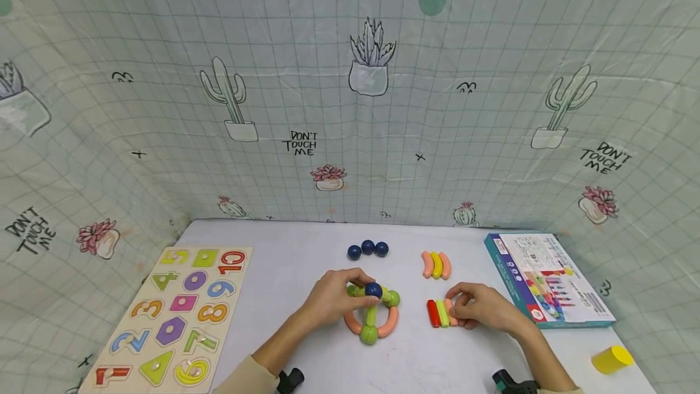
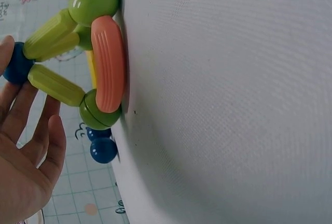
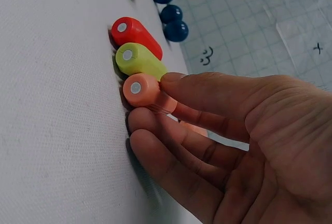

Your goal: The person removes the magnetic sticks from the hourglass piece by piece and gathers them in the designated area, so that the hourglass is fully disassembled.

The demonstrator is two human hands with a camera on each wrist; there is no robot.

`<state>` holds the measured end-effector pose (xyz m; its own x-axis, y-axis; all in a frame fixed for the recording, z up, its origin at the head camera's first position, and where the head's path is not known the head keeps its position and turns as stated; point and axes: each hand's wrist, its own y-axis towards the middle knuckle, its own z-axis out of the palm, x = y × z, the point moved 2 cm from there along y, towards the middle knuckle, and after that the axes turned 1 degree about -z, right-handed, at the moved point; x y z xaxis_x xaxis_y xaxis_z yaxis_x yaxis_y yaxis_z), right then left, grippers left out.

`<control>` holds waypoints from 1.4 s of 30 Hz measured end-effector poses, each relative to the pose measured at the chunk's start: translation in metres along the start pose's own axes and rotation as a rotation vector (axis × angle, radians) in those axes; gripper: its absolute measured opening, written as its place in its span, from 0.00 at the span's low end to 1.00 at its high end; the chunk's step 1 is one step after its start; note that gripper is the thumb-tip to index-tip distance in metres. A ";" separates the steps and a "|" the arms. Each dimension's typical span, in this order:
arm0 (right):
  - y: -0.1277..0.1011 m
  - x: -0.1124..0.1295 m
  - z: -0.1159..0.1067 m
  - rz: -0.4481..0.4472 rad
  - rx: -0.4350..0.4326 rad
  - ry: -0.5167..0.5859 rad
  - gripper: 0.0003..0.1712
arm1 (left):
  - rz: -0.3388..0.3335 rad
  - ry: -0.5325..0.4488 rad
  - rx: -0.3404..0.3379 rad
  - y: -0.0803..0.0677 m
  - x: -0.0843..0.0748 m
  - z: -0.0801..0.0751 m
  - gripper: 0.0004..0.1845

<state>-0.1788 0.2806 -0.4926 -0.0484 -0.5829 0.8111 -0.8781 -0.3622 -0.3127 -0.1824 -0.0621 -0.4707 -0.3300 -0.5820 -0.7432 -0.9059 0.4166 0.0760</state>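
Observation:
A toy frame of green sticks, green balls and orange curved pieces stands in the middle of the white table. A navy ball sits at its top. My left hand holds that navy ball between thumb and fingertips. To the right lie three straight sticks side by side: red, green and orange. My right hand pinches the orange stick between thumb and fingers, with its heel on the table.
Three loose navy balls and three curved sticks lie behind the frame. A number puzzle board lies at the left, a printed box at the right, a yellow cylinder near the front right corner. Patterned cloth walls surround the table.

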 end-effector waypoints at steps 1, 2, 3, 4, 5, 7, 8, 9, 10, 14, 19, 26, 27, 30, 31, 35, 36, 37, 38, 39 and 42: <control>0.000 -0.001 0.000 0.001 0.001 0.001 0.21 | -0.001 -0.001 0.001 0.000 0.000 0.000 0.16; 0.000 -0.001 0.000 0.002 0.003 0.000 0.21 | -0.002 -0.001 0.002 0.000 0.000 0.001 0.16; 0.000 -0.002 0.000 0.004 0.004 0.000 0.21 | -0.004 -0.004 0.003 0.000 0.000 0.001 0.15; 0.000 -0.002 0.001 0.005 0.004 0.001 0.21 | -0.006 -0.004 0.004 0.000 0.000 0.001 0.16; 0.000 -0.002 0.001 0.006 0.005 0.002 0.21 | -0.008 -0.003 0.004 0.000 0.000 0.002 0.16; -0.001 -0.002 0.001 0.007 0.006 0.005 0.21 | -0.008 -0.001 0.004 0.000 0.000 0.002 0.16; -0.001 -0.001 0.001 0.007 0.008 0.007 0.21 | -0.008 0.000 0.003 0.000 0.000 0.002 0.16; -0.001 -0.001 0.001 0.007 0.009 0.010 0.21 | -0.008 0.002 0.003 0.000 0.000 0.002 0.16; -0.001 -0.001 0.001 0.008 0.011 0.012 0.21 | -0.008 0.003 0.002 0.000 0.000 0.002 0.16; -0.002 -0.001 0.001 0.017 0.015 0.010 0.22 | -0.010 0.003 0.004 -0.001 0.000 0.003 0.16; -0.002 -0.001 0.001 0.035 0.018 0.008 0.22 | -0.018 -0.007 0.009 -0.002 -0.001 0.003 0.17; -0.003 0.003 -0.002 0.048 -0.021 -0.076 0.21 | -0.020 -0.009 0.019 -0.002 -0.002 0.003 0.18; -0.002 0.005 -0.003 0.044 -0.039 -0.106 0.21 | -0.022 -0.008 0.021 -0.002 -0.002 0.003 0.19; 0.001 0.017 -0.002 0.006 -0.103 -0.175 0.19 | -0.027 -0.006 0.035 -0.001 -0.001 0.004 0.20; 0.003 0.022 -0.001 -0.016 -0.122 -0.189 0.19 | -0.029 -0.003 0.042 -0.001 -0.001 0.004 0.20; 0.010 0.050 0.013 -0.151 -0.164 -0.210 0.18 | -0.032 0.019 0.082 0.000 0.000 0.004 0.22; 0.012 0.058 0.019 -0.191 -0.166 -0.216 0.18 | -0.029 0.024 0.091 0.001 0.000 0.004 0.22; 0.014 0.066 0.025 -0.233 -0.168 -0.219 0.17 | -0.027 0.030 0.099 0.001 0.001 0.004 0.22; 0.016 0.073 0.032 -0.273 -0.166 -0.222 0.16 | -0.020 0.033 0.105 0.001 0.001 0.004 0.22; 0.018 0.080 0.039 -0.310 -0.163 -0.223 0.16 | -0.013 0.033 0.110 0.002 0.001 0.004 0.22; 0.022 0.098 0.059 -0.399 -0.152 -0.223 0.18 | 0.012 0.033 0.115 0.002 0.000 0.003 0.21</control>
<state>-0.1746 0.1724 -0.4491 0.3955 -0.5676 0.7221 -0.8676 -0.4890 0.0908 -0.1840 -0.0591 -0.4730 -0.3512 -0.5980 -0.7204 -0.8659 0.5002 0.0070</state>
